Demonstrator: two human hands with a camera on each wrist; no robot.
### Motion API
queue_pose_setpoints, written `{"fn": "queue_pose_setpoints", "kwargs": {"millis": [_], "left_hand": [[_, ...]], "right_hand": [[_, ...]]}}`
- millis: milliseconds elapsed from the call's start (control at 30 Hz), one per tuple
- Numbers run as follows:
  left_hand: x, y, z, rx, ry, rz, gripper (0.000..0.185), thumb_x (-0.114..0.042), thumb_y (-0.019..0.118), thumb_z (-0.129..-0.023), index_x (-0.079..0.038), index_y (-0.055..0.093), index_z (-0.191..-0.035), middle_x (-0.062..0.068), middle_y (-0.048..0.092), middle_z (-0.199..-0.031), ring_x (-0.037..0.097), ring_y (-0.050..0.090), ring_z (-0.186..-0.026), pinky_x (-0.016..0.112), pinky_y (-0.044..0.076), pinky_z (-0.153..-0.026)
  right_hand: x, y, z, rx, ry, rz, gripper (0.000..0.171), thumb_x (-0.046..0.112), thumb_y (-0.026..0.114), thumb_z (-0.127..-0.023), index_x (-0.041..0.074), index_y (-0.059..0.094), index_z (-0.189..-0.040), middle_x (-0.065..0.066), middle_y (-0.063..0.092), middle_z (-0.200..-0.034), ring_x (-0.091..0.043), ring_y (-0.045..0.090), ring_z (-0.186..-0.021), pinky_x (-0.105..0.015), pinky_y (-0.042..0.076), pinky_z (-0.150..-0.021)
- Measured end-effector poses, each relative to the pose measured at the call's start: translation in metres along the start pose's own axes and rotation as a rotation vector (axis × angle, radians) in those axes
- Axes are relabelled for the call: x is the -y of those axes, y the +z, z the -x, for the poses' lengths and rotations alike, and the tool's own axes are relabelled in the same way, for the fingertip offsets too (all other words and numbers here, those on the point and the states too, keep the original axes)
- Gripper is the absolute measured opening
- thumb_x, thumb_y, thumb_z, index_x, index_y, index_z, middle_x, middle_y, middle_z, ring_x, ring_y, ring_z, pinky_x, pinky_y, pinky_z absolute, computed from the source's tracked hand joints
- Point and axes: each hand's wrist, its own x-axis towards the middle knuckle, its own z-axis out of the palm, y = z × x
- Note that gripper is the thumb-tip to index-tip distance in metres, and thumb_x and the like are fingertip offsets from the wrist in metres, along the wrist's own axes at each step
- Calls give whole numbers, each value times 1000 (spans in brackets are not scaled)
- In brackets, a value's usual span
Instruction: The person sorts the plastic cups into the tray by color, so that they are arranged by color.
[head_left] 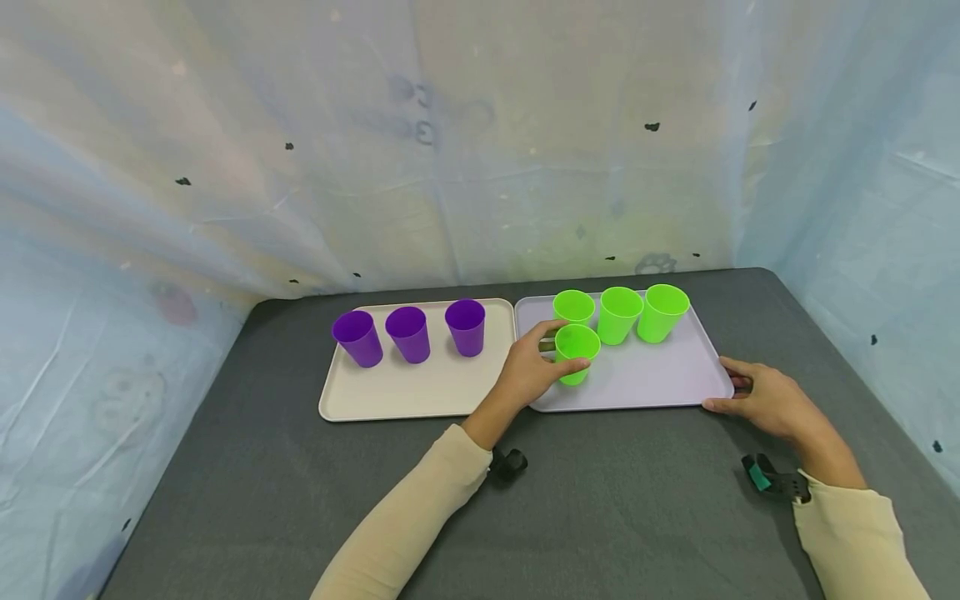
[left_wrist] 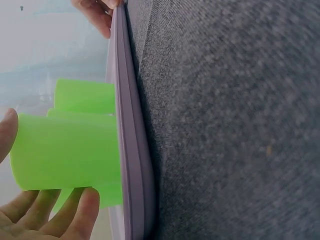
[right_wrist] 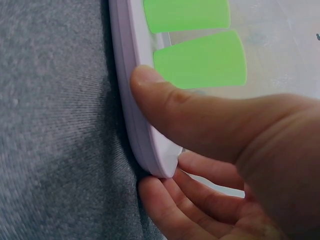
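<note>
A left hand [head_left: 531, 372] grips a green cup [head_left: 577, 353] on the lilac tray [head_left: 645, 379] near the tabletop's far edge, while the right hand [head_left: 765, 402] pinches that tray's right corner.

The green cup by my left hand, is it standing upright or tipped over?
Upright. The green cup stands on its base on the lilac tray, open mouth up, with the left hand curled round its side.

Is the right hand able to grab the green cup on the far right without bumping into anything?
Probably yes. The right hand grips the lilac tray's near right corner, and the rightmost green cup stands at the back of that tray. Only bare tray lies between them. It would have to let go of the tray first.
</note>
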Motion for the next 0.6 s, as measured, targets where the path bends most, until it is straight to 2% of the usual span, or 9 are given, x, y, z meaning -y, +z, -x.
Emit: {"fn": "queue_pose_setpoints", "kwargs": {"millis": [167,333,467,600], "left_hand": [[0,-2,3,-14,9,20,75,-39,85,-78,-22,51,-143,3,59,-140,27,59,-127,42,53,-101],[1,-10,10,-43,55,34,73,-39,85,-79,-20,52,-141,1,58,-141,26,58,-129,41,52,-103],[2,-25,25,-40,98,8,74,-39,83,-81,-17,51,-143,2,57,-143,23,57,-131,41,50,-105],[6,-50,49,-52,109,-48,72,-37,82,-82,-20,51,-144,-1,57,-144,20,56,-132,42,50,-104]], "right_hand": [[0,-2,0,-3,5,6,101,52,76,-83,-12,32,-149,-38,53,-134,-51,54,-118,-62,46,-88],[0,-4,-1,-3,1,11,101,52,76,-83,-11,32,-149,-38,53,-134,-51,54,-118,-62,46,-88],[-1,-3,-2,6,-23,23,101,52,76,-83,-12,33,-148,-37,55,-131,-48,59,-113,-59,48,-86],[-2,-3,-1,10,-49,43,100,51,77,-83,-14,35,-146,-37,57,-128,-45,62,-108,-57,50,-84]]}}
